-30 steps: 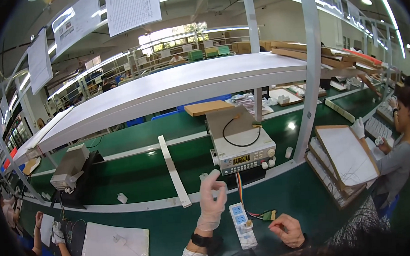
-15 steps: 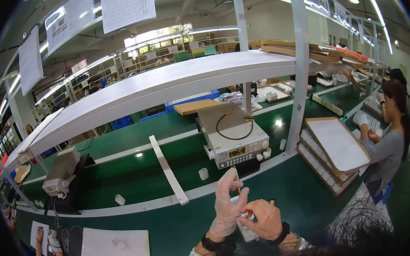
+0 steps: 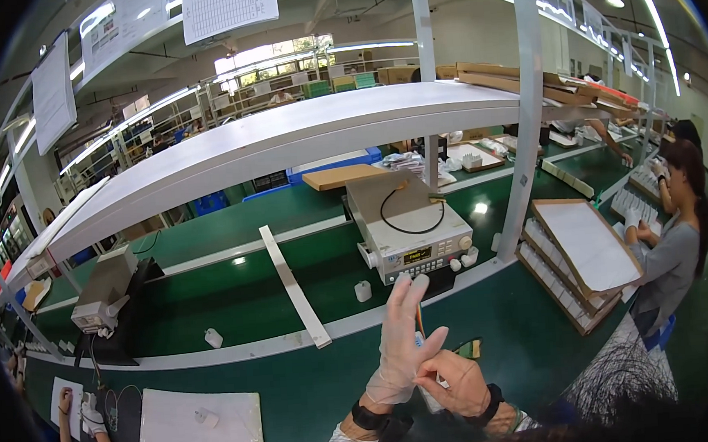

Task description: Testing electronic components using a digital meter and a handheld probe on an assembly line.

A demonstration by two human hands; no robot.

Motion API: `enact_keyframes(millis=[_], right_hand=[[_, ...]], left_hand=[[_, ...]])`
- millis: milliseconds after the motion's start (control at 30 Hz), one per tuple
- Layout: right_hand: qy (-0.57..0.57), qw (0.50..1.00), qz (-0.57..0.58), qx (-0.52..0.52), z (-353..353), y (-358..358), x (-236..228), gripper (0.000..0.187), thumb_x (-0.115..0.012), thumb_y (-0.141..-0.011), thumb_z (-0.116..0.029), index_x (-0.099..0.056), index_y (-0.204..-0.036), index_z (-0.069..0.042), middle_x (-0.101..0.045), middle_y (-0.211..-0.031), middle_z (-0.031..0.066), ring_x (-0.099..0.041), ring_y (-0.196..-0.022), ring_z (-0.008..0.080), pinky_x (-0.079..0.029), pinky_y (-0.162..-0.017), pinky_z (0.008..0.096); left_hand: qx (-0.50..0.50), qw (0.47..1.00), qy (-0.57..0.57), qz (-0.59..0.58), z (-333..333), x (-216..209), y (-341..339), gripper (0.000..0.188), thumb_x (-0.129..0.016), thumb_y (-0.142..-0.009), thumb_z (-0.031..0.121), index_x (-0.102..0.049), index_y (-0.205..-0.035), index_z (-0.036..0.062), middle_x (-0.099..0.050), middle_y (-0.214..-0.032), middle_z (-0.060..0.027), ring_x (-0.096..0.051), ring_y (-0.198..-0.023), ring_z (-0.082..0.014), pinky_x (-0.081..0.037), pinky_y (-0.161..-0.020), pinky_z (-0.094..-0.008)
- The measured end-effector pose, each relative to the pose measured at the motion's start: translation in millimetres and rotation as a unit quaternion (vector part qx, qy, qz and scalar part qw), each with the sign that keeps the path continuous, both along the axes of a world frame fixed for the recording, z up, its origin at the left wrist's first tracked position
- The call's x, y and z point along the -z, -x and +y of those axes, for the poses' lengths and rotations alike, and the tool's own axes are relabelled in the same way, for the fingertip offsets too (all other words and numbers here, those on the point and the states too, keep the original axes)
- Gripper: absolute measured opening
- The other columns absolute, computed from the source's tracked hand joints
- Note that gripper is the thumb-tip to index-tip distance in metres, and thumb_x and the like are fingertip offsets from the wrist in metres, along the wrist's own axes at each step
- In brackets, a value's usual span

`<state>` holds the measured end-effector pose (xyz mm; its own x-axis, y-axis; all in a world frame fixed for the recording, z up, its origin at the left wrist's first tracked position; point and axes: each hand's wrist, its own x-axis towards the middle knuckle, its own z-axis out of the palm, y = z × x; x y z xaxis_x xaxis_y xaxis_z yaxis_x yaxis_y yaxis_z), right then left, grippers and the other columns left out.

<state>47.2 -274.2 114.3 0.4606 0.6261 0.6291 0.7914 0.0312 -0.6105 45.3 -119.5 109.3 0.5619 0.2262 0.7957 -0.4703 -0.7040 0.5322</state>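
Head view: we see our L hand (image 3: 394, 359) in a thin translucent white glove (image 3: 395, 333), palm turned to our R, index + middle fingers up and the thumb spread off to the side; nothing visible in its grasp, though the ring + little fingers are hard to make out. Our bare R hand (image 3: 457, 384) is curled at the glove's palm, near the thumb base, w/ thumb + index tips drawn together; can't tell if any film is pinched btwn them. Long white plastic power strip (image 3: 431, 402) is mostly hidden behind both hands, just a sliver showing btwn them. Green flat connector (image 3: 468, 349) w/ a yellowish end sits just past the R knuckles, lower part covered. Thin orange-red wires (image 3: 421, 321) run down behind the glove, so their far ends are lost to us. Beyond the fingertips: grey metal bench instrument w/ keypad (image 3: 434, 252), its lit display too small to read, a looped black cable (image 3: 383, 213) lying on top. White board (image 3: 172, 435) at lower L is cut off by the bottom edge. Co-worker's white-gloved hand (image 3: 93, 417) shows at far L, body mostly out of frame. Off to our R, stacked brown-rimmed trays (image 3: 586, 246) partly cover a second co-worker in a grey top (image 3: 672, 256). Dark strands (image 3: 616, 387), blurred, hide the lower R corner of the bench.
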Motion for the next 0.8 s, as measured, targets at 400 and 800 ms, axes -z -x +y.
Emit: enact_keyframes(millis=[400,800], right_hand=[[-0.214,0.935,0.242,-0.146,-10.0,-30.4,-7.0,0.078,-0.079,-0.078,-0.032,-0.037,-0.139,-0.007,-0.032,-0.143,0.0131,-0.039,-0.129,0.0236,-0.038,-0.101,0.0393],[-0.060,0.935,0.128,-0.326,-2.1,-36.8,11.1,0.082,-0.054,-0.092,-0.052,-0.021,-0.152,-0.008,-0.006,-0.158,0.0229,-0.019,-0.144,0.0368,-0.022,-0.113,0.0496]], left_hand=[[0.407,0.889,0.186,0.094,-15.6,-27.8,28.3,0.082,-0.063,-0.084,0.052,-0.034,-0.147,0.0071,-0.019,-0.156,-0.0192,-0.019,-0.145,-0.0327,-0.019,-0.115,-0.0426],[0.421,0.901,-0.048,0.093,-32.0,1.0,21.1,0.092,-0.068,-0.076,0.048,-0.023,-0.152,0.0238,-0.027,-0.155,-0.0158,-0.021,-0.144,-0.0331,-0.016,-0.116,-0.0499]])
